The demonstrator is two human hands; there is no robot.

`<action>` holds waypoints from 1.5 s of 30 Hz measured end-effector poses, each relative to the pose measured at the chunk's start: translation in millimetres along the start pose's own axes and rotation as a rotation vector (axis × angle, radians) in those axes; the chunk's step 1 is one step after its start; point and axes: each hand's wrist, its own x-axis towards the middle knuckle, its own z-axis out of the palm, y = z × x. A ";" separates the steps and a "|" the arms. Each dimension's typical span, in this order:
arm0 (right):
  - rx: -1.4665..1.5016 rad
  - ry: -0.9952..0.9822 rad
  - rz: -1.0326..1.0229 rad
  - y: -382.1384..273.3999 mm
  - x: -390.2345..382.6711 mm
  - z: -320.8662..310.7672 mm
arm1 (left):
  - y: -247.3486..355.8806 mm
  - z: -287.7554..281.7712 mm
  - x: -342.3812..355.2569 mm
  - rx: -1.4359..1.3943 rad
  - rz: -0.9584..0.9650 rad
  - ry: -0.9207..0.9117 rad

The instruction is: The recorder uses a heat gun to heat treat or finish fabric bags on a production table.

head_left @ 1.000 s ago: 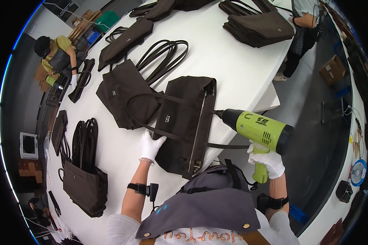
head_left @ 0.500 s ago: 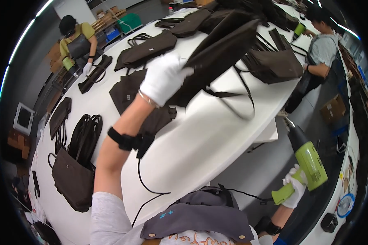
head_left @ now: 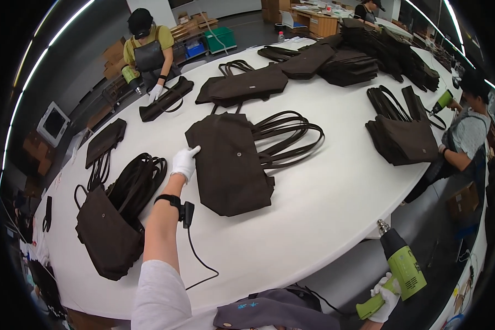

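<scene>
My gloved left hand (head_left: pixel 183 164) grips the left edge of a dark brown tote bag (head_left: pixel 225 168), which lies flat on the white table (head_left: pixel 313 223) with long handles stretching to the right. In my gloved right hand (head_left: pixel 386 294) is a green and black heat gun (head_left: pixel 402 267), held low beside the table's curved edge, its nozzle tilted up. A pile of brown bags with looped straps (head_left: pixel 110 236) lies left of my arm.
More bag piles lie at the right (head_left: pixel 401 140) and across the back (head_left: pixel 247 88). Two co-workers hold heat guns, at the back left (head_left: pixel 151 55) and right (head_left: pixel 462 137); another person (head_left: pixel 363 14) is farther back. Cartons (head_left: pixel 115 52) and a green bin (head_left: pixel 220 38) stand beyond.
My left hand swung a bag up and forward; it now rests on a flat-lying bag farther out. My right hand has lowered the heat gun away from the bags. The view has tilted up.
</scene>
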 end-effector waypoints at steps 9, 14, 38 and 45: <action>-0.141 -0.451 0.382 16.6 43.0 123.5 | 9.7 6.0 -40.2 -0.771 -0.401 0.098; -0.406 -0.727 0.245 32.2 73.7 197.8 | 39.2 -5.5 -38.1 -0.891 -0.419 -0.213; -0.546 -0.978 0.177 51.5 240.6 448.5 | -35.9 28.1 -167.5 -1.782 -0.957 -0.171; -0.663 -1.101 0.365 12.0 244.5 447.9 | -22.2 -11.0 -207.1 -1.734 -0.834 -0.251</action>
